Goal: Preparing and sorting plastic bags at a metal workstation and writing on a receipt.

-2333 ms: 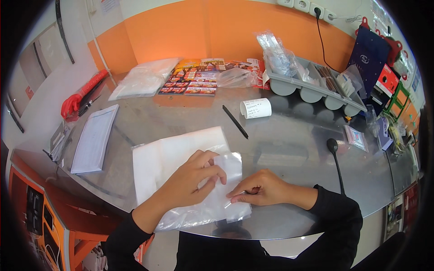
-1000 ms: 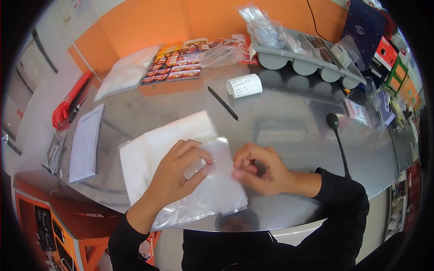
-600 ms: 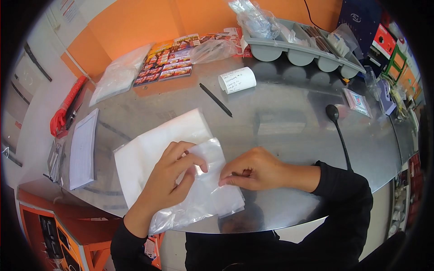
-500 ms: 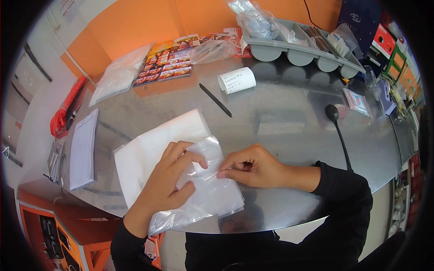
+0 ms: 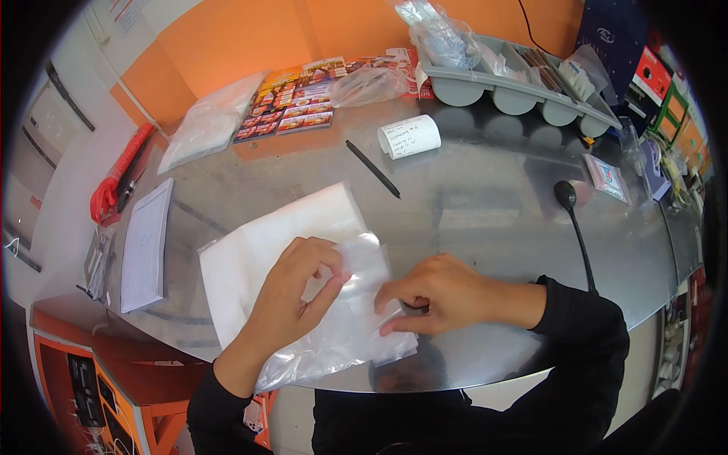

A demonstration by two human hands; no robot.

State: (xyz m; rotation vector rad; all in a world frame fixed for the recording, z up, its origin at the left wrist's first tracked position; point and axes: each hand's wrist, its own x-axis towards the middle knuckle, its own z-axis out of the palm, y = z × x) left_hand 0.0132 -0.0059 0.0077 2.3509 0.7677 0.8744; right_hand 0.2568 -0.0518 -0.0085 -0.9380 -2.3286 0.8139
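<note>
A clear plastic bag (image 5: 334, 349) lies over a stack of white plastic sheets or bags (image 5: 250, 258) near the front edge of the metal table. My left hand (image 5: 294, 292) rests above it, thumb and forefinger brought together on the upper part of the film. Beside the bag's right edge is my right hand (image 5: 447, 296), with thumb and forefinger apart and the fingertips close to the film; its other fingers curl underneath and are partly hidden.
Beyond the bag lie a black pen (image 5: 373, 169) and a curled paper note (image 5: 409, 137). A gooseneck microphone (image 5: 566, 197) stands at right. At the back is a grey compartment tray (image 5: 523, 87); a white paper pad (image 5: 146, 246) lies at left.
My left thumb and forefinger have closed together on the film. My right hand has loosened its pinch, thumb and forefinger spreading, and sits slightly lower. The whole view has shifted a little.
</note>
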